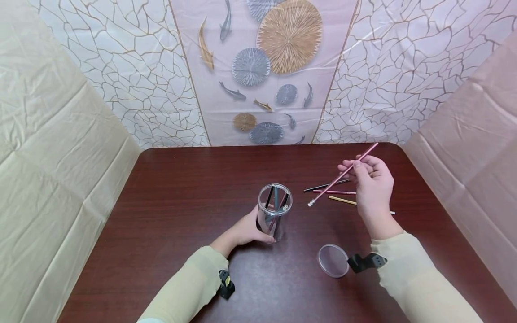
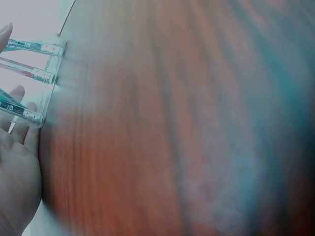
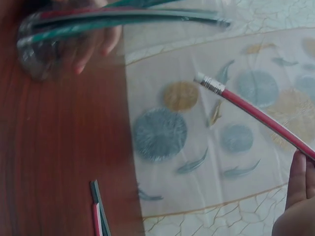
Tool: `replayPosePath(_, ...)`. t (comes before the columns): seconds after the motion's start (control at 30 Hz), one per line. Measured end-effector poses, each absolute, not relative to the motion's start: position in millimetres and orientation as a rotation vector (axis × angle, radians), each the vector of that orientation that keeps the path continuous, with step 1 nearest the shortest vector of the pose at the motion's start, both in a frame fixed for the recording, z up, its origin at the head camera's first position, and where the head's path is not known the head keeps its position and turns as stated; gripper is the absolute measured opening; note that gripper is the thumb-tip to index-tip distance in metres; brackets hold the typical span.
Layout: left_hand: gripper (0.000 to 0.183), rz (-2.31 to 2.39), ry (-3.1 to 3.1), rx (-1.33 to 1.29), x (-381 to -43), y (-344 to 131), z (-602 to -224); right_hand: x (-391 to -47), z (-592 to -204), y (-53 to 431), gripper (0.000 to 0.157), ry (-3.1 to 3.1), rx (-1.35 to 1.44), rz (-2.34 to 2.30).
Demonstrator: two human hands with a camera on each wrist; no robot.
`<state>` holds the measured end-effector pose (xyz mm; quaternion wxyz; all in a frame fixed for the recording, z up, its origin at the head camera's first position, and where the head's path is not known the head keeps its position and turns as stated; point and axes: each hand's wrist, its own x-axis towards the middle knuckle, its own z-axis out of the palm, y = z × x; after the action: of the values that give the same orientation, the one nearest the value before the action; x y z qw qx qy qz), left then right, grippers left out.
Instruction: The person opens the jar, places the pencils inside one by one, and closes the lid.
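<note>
Pale sleeves (image 1: 420,278) along the bottom edge, left hand's grip (image 1: 247,229) wrapped round a clear cup (image 1: 271,212) at centre, right hand's grip (image 1: 373,186) pinching a pink pencil (image 1: 335,182) at right.

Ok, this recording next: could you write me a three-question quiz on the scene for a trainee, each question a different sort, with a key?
1. Multiple choice: what does the left hand hold? A) a yellow pencil B) the clear cup C) nothing
2. True or false: the round clear disc lies on the table, apart from the clear cup.
3. Open question: which end of the pink pencil in the right hand is nearer the clear cup?

Key: 1: B. 2: True. 3: The eraser end.
</note>
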<state>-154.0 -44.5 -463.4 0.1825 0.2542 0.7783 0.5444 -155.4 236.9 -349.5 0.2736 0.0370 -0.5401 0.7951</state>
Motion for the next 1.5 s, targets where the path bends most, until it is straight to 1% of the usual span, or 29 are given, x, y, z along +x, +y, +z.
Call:
replayPosePath(0.17, 0.091, 1.539, 2.192, 0.723, -154.5, -44.7, -462.5, -155.7, -340.1, 230.7, 0.014, -1.264, 0.196, 2.232)
replayPosePath(0.37, 0.093, 1.542, 2.184, 0.735, -154.7, -44.7, -463.0, -155.6, -335.0, 227.5, 0.011, -1.179, 0.247, 2.283)
replayPosePath(0.63, 0.088, 1.555, 2.179, 0.75, -155.4, -44.8, -463.0, -153.8, -329.1, 218.6, 0.012, -1.136, 0.267, 2.338)
replayPosePath(0.9, 0.09, 1.557, 2.175, 0.749, -155.4, -45.1, -464.5, -150.9, -329.1, 206.4, 0.014, -1.176, 0.266, 2.355)
replayPosePath(1.17, 0.089, 1.553, 2.177, 0.756, -156.0, -44.7, -465.3, -150.1, -323.5, 207.4, 0.01, -1.143, 0.258, 2.343)
replayPosePath(1.5, 0.09, 1.534, 2.194, 0.752, -156.0, -44.9, -464.6, -148.8, -326.6, 200.7, 0.012, -1.116, 0.303, 2.387)
